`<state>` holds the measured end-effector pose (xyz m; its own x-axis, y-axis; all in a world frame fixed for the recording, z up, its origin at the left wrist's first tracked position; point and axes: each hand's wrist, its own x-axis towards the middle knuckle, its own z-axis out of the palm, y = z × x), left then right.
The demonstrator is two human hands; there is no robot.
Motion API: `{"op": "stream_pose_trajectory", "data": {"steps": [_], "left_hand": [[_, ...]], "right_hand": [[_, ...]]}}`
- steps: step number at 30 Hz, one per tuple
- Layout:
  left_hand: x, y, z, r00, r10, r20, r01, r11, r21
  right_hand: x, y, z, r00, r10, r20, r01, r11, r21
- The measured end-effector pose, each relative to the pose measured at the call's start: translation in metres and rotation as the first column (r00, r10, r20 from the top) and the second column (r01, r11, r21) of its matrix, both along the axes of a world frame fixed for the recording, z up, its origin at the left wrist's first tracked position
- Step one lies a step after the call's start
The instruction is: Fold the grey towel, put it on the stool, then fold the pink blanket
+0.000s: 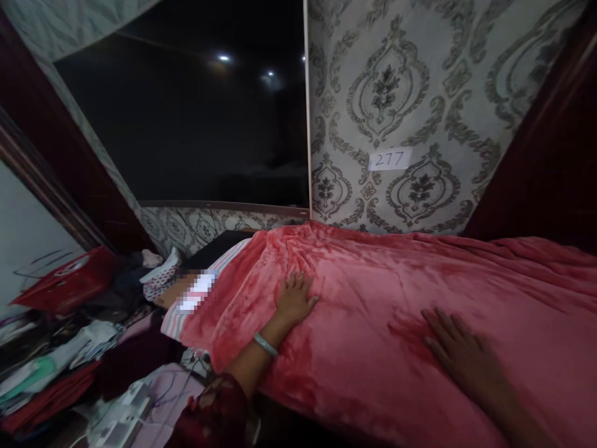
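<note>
Head view, blanket: a pink plush blanket (396, 298) lies spread over a raised surface against the patterned wall (420, 93); it appears mostly laid out, though folds remain near the left end and far right
Head view, left hand: the left hand (293, 298) rests palm down on the blanket's left part; fingers slightly apart, flat, clamped on nothing; a bangle (265, 344) circles the wrist
Head view, right hand: the right hand (459, 351) lies flat nearer the front edge; fingers spread, gripping nothing; the fabric sits directly under both palms
Head view, surroundings: a paper label (390, 159) on the wall; a clothes pile (69, 348) at lower left; a dark window (196, 112) behind
</note>
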<state>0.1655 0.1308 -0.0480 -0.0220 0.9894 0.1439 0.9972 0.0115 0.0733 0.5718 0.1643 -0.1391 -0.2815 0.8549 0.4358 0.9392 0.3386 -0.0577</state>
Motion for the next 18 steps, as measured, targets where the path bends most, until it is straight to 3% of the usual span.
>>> {"op": "stream_pose_trajectory", "data": {"steps": [4,8,11,13,15,18], "left_hand": [[-0.06,-0.002,0.018,0.954,0.299,0.003,-0.299,0.954,-0.017],[-0.104,0.027,0.039,0.851,0.521,0.071,-0.523,0.852,0.007],[-0.122,0.061,0.049,0.78,0.616,0.106,-0.619,0.785,-0.007],[-0.129,0.08,0.05,0.747,0.651,0.134,-0.655,0.755,-0.022],[-0.135,0.095,0.048,0.734,0.659,0.161,-0.665,0.747,-0.026],[-0.149,0.103,0.042,0.736,0.654,0.179,-0.664,0.747,0.001]], "right_hand": [[0.002,0.014,-0.001,0.999,-0.003,-0.038,0.003,1.0,-0.019],[-0.018,0.052,0.03,0.988,0.122,-0.092,-0.128,0.99,-0.06],[-0.055,0.091,0.061,0.964,0.214,-0.157,-0.231,0.968,-0.099],[-0.082,0.116,0.072,0.955,0.224,-0.192,-0.25,0.961,-0.12],[-0.104,0.135,0.07,0.952,0.23,-0.203,-0.257,0.959,-0.118],[-0.121,0.147,0.052,0.961,0.223,-0.166,-0.236,0.97,-0.063]]}}
